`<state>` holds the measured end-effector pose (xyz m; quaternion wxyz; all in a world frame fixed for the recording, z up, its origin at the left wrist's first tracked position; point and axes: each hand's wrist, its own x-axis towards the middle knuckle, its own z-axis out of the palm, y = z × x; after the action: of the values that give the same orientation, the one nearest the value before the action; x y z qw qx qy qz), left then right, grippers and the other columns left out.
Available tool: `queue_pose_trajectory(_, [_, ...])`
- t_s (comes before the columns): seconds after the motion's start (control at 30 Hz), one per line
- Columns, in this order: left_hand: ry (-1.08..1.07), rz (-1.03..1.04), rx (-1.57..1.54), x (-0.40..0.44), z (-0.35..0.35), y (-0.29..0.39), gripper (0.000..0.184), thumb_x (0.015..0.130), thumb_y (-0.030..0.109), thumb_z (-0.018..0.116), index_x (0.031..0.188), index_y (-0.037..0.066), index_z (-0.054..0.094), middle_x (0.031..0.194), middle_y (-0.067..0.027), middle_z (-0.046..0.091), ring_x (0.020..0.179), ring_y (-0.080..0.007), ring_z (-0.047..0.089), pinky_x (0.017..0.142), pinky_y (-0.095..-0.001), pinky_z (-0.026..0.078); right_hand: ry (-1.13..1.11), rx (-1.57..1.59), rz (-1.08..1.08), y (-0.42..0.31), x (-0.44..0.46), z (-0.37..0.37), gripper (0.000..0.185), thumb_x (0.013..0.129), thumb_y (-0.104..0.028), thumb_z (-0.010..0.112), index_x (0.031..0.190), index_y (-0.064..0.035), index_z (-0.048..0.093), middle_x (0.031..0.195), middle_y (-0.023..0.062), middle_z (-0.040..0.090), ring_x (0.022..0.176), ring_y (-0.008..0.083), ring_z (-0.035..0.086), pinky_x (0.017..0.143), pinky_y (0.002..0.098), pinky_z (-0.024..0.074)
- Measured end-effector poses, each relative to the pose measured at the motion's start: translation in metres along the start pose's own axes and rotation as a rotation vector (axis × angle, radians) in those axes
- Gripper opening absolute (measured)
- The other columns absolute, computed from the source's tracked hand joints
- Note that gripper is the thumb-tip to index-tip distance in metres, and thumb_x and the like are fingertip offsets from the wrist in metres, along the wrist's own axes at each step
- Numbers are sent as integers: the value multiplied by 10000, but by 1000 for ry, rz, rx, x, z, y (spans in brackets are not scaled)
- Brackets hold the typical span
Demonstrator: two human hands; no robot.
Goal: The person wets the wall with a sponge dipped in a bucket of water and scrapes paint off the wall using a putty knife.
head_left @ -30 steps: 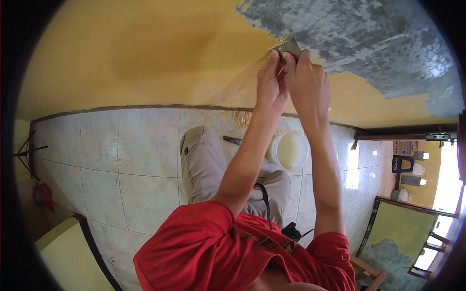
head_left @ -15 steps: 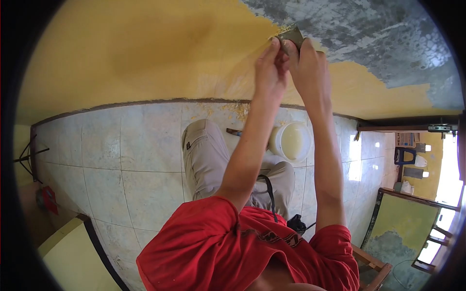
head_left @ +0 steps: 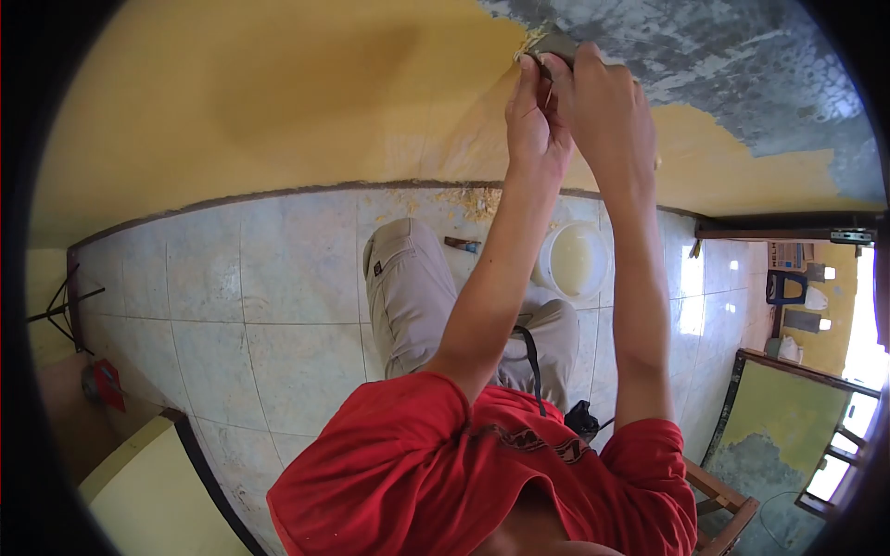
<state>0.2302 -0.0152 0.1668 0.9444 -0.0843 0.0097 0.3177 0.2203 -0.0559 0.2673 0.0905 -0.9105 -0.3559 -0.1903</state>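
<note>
High in the head view, my right hand (head_left: 612,107) is closed around a flat grey scraper blade (head_left: 557,43) pressed to the wall. My left hand (head_left: 536,125) pinches the blade's lower left side, its thumb near the edge; its other fingers are partly hidden. Curled yellow paint shavings (head_left: 531,39) gather along the blade. It works where yellow paint (head_left: 306,102) meets a bare grey patch (head_left: 686,56) of wall. More flakes (head_left: 473,200) lie on the floor at the wall's foot.
Between my forearms a white bucket (head_left: 575,261) stands on the tiled floor (head_left: 297,278). Near my knee lies a small tool with a dark handle (head_left: 461,245). A black stand (head_left: 65,301) is at the far left, a wooden chair (head_left: 723,510) at lower right.
Both hands and the scraper have moved a little farther up in view along the paint's edge. More shavings show at the blade. The whole view has shifted slightly.
</note>
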Motion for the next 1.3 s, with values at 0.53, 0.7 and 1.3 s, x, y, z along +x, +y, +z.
queue_pose_trajectory(0.53, [97, 143, 751, -26, -35, 74, 217, 863, 218, 757, 877, 28, 652, 749, -1, 607, 636, -91, 583, 565, -240, 514, -314, 1066, 288, 6, -62, 69, 289, 966, -278, 554, 1005, 8, 559, 713, 151, 645, 552, 249, 633, 510, 341, 493])
queue_pose_trajectory(0.7, [346, 60, 1046, -54, -111, 125, 168, 886, 207, 726, 927, 69, 641, 859, -12, 666, 734, -103, 638, 636, -238, 513, -801, 1726, 706, 1, -185, 129, 296, 1003, -324, 455, 1014, -43, 547, 701, 39, 551, 591, 164, 596, 462, 293, 475])
queue_pose_trajectory(1.3, [364, 192, 1148, -220, -127, 262, 349, 967, 325, 519, 1113, 12, 572, 1045, -95, 595, 1012, -249, 605, 879, -426, 544, -692, 679, 508, 47, -329, 326, 578, 983, -524, 371, 1362, -95, 455, 1235, 282, 522, 1110, 435, 549, 925, 494, 429])
